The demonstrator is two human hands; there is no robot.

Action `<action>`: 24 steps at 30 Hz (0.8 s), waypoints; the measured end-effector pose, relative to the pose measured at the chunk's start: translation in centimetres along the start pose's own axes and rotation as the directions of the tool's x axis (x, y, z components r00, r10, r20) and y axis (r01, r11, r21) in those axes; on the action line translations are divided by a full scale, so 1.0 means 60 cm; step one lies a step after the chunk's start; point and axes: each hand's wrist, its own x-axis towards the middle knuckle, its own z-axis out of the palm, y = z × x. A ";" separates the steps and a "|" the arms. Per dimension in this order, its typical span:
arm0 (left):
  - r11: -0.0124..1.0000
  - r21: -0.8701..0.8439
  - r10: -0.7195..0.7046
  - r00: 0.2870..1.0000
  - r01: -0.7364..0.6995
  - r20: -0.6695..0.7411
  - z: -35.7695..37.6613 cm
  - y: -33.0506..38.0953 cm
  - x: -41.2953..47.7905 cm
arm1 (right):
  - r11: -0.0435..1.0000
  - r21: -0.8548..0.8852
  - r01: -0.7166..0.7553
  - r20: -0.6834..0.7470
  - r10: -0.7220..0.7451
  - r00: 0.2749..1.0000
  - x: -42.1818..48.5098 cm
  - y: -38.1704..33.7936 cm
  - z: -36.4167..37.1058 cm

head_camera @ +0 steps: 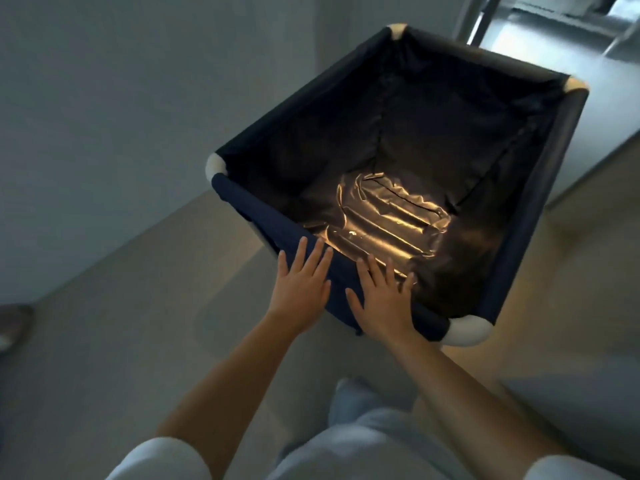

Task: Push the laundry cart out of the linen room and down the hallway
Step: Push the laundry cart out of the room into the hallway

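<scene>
The laundry cart (540,188) is a square frame with a dark blue fabric bag and white corner joints, seen from above in the middle of the view. Its bag holds nothing, and light glints on the shiny lining at the bottom. My left hand (300,284) lies flat on the near rim, fingers spread. My right hand (384,299) rests flat on the same rim just to its right, fingers also apart. Neither hand curls around the rail.
A grey wall (138,116) runs along the left. A bright doorway (540,32) opens beyond the cart at the top right. A pale wall or cabinet (609,161) stands on the right. A dark object (14,323) lies on the floor at the far left.
</scene>
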 end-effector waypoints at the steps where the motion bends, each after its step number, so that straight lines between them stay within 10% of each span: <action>1: 1.000 0.001 0.028 1.000 -0.028 0.007 0.001 -0.007 0.010 | 1.000 0.003 -0.023 -0.006 0.023 1.000 0.007 -0.007 0.003; 16: 0.966 0.022 0.257 0.964 -0.259 0.070 0.029 -0.142 0.190 | 0.938 0.037 -0.344 -0.025 0.345 0.938 0.152 -0.100 0.016; 24: 0.815 0.053 0.564 0.812 -0.577 0.150 0.013 -0.219 0.275 | 0.909 0.009 -0.417 -0.069 0.417 0.906 0.146 -0.120 0.015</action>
